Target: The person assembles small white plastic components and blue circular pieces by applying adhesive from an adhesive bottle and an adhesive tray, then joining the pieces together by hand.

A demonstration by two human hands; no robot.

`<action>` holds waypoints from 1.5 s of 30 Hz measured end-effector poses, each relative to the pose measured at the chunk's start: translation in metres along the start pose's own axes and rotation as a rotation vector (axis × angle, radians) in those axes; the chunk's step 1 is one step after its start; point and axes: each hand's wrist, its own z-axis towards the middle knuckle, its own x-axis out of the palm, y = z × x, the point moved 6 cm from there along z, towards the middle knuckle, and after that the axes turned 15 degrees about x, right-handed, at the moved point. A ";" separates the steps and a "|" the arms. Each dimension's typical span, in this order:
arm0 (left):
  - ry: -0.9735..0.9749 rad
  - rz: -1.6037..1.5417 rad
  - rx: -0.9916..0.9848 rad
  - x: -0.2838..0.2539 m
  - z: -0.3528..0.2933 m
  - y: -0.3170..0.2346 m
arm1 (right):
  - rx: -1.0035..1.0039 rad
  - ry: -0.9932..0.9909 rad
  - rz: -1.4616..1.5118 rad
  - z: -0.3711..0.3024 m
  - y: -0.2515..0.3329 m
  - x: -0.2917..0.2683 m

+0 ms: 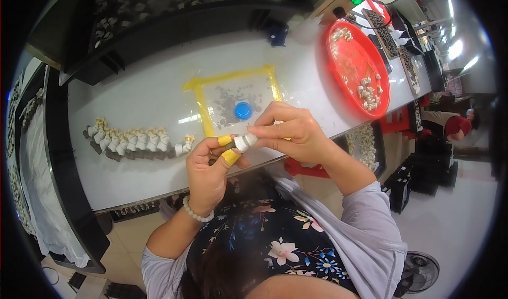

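Over the table's near edge, my left hand is closed round a small white piece with a dark grey end. Yellow tape wraps two of its fingertips, and a beaded bracelet circles the wrist. From the right, my right hand pinches the white end of that same piece; its fingers partly hide what lies between them. Just beyond the hands, a round blue cap sits inside a yellow tape outline with grey flecks around it. Left of my left hand is one small white piece.
A leaning row of similar white-and-grey pieces stands on the white table. At the right, a red tray holds small whitish pieces. A black shelf overhangs the back; a black rack borders the left. Another person is far right.
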 end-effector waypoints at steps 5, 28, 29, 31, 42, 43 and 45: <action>0.037 0.207 0.078 0.002 -0.001 -0.004 | 0.065 0.020 0.048 -0.001 -0.007 0.003; -0.284 0.300 0.086 -0.070 -0.046 -0.078 | -0.408 0.071 -0.077 0.029 0.029 0.056; -0.280 0.304 0.086 -0.068 -0.043 -0.081 | -0.424 0.063 -0.133 0.029 0.030 0.065; -0.250 0.057 0.111 -0.056 -0.034 -0.086 | -0.445 0.058 -0.193 0.034 0.032 0.075; -0.105 0.003 0.013 -0.016 -0.016 -0.086 | -0.425 -0.201 -0.335 0.032 0.032 0.042; -0.078 -0.009 0.001 -0.014 -0.013 -0.081 | -0.361 -0.243 -0.316 0.029 0.020 0.024; -0.073 -0.030 -0.016 -0.017 -0.008 -0.071 | -0.160 -0.344 -0.407 0.019 -0.017 -0.028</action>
